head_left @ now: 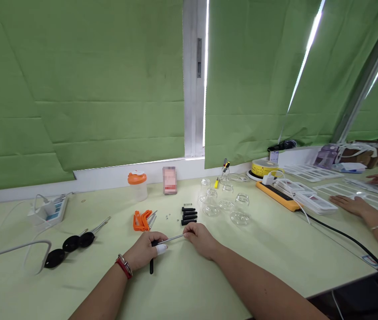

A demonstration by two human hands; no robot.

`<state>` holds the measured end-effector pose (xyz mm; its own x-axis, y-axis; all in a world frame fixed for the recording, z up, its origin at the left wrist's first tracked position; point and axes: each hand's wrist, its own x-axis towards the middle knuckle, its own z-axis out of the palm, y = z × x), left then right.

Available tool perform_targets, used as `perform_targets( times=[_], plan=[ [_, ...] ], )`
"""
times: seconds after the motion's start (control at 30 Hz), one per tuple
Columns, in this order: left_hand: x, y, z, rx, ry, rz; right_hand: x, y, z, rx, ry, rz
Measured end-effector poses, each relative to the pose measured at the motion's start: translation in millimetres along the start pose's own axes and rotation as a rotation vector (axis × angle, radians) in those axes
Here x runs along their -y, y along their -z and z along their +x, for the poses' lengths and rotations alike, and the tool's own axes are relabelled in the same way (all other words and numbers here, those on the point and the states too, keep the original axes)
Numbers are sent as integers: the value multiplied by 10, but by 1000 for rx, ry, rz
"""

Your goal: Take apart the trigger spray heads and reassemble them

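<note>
My left hand [146, 250], a white wrap on one finger, is closed round a black part whose dark end [151, 266] sticks out below. From that hand a thin metal rod [172, 239] runs to my right hand [199, 239], which pinches its other end. Just beyond my hands lie orange plastic pieces [141, 220] beside several metal rods [152, 219]. Several black ribbed parts [189, 215] are lined up nearby, with small springs [188, 204] behind them. A few tiny bits [167, 217] are too small to name.
Several clear glass jars [240, 211] stand right of centre. Black round parts with metal shafts [71, 243] lie left, near a power strip [47, 211]. An orange-lidded cup [138, 186] is at the back. At right are an orange-edged power strip [277, 195] and another person's hand [352, 205].
</note>
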<state>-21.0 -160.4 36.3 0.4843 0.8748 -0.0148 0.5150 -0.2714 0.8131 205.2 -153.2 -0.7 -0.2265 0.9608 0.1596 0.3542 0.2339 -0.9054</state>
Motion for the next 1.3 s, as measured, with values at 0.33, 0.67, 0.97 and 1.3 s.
perform_targets(
  times=[0.33,0.67,0.97,1.3],
  plan=[
    [34,9,7,9,-32,-2,29,12,-1,18,-6,52],
    [1,13,1,36,2,-44,-12,21,1,29,30,-8],
    [-13,20,12,42,7,-36,6,22,8,46,23,-43],
    [-17,19,-12,42,-7,-9,60,33,-20,41,59,-124]
  ],
)
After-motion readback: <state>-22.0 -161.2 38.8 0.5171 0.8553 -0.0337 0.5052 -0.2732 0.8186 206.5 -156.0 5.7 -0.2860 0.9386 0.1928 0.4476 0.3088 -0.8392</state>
